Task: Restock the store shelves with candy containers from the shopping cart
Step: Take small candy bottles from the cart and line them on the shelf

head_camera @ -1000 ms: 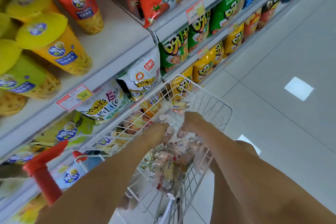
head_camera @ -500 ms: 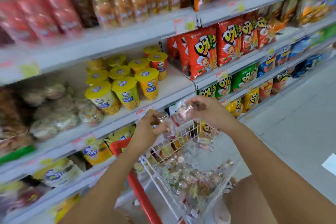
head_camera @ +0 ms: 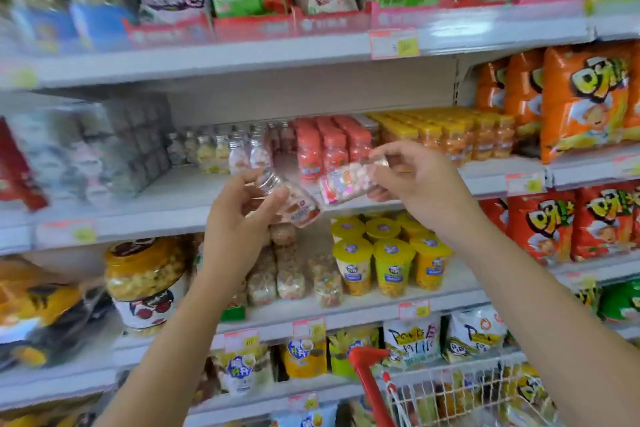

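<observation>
My left hand (head_camera: 242,218) grips a small clear candy bottle (head_camera: 296,210) with a pink label, tilted on its side. My right hand (head_camera: 412,180) holds a second clear bottle (head_camera: 346,180) of pink and white candies, also lying sideways. Both bottles hover in front of the middle shelf (head_camera: 194,198), just before a row of matching small bottles (head_camera: 239,152) with silver caps. The white wire shopping cart (head_camera: 457,395) with a red handle sits at the bottom right, with more containers in it.
Pink-capped jars (head_camera: 322,149) and yellow-capped jars (head_camera: 446,135) stand right of the small bottles. Yellow-lidded cups (head_camera: 391,263) and a big popcorn jar (head_camera: 142,277) fill the shelf below. Orange snack bags (head_camera: 585,100) hang at right.
Both hands lifted a bottle each out of the cart and rose to the middle shelf. My view swung up from the cart to the shelves.
</observation>
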`<state>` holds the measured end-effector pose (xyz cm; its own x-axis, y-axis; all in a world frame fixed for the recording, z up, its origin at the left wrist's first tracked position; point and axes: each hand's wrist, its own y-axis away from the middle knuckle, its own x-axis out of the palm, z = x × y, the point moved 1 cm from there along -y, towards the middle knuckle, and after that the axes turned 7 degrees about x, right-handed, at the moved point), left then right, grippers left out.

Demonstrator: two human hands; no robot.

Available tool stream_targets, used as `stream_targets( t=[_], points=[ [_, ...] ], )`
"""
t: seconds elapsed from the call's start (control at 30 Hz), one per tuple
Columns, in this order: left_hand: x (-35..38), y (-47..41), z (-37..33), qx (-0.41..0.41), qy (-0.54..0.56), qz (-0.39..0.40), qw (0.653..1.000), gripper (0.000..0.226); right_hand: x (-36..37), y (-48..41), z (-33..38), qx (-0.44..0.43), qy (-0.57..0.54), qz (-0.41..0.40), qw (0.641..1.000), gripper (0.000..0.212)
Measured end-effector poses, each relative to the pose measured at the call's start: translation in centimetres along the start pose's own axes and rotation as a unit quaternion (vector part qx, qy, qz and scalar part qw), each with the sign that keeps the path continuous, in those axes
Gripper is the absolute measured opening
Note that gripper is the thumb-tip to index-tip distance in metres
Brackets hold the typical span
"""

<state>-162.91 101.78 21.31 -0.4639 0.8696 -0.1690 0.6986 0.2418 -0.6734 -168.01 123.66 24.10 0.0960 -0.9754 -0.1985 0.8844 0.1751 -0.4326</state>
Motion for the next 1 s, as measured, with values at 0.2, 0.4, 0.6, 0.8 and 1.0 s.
stream_targets(
  t=[0.2, 0.4, 0.6, 0.8, 1.0],
  points=[
    [-3.5, -7.5, 2.1, -0.008, -0.061, -0.075, 0.995, 0.035, 4.5, -8.5, 1.3, -0.051, 0.050, -0.070, 0.995, 0.019],
    [-2.5, -14.3, 4.1, -0.001, -0.098, -0.111, 0.989, 0.030, 8.1, -15.9, 0.4, 0.002, 0.047, -0.089, 0.995, 0.023],
    [-1.1, -20.6, 7.2, -0.017, -0.127, -0.080, 0.989, 0.033, 10.3, -22.7, -0.8, 0.007, 0.176, -0.104, 0.979, 0.024],
    [-0.2, -24.9, 9.1, 0.006, -0.197, -0.016, 0.980, 0.030, 10.9, -27.7, -1.2, 0.021, 0.243, -0.039, 0.969, 0.005],
    [0.8, -27.8, 10.9, 0.006, -0.265, 0.043, 0.963, 0.017, 11.1, -31.3, -2.0, 0.066, 0.220, -0.014, 0.973, 0.008]
  ],
)
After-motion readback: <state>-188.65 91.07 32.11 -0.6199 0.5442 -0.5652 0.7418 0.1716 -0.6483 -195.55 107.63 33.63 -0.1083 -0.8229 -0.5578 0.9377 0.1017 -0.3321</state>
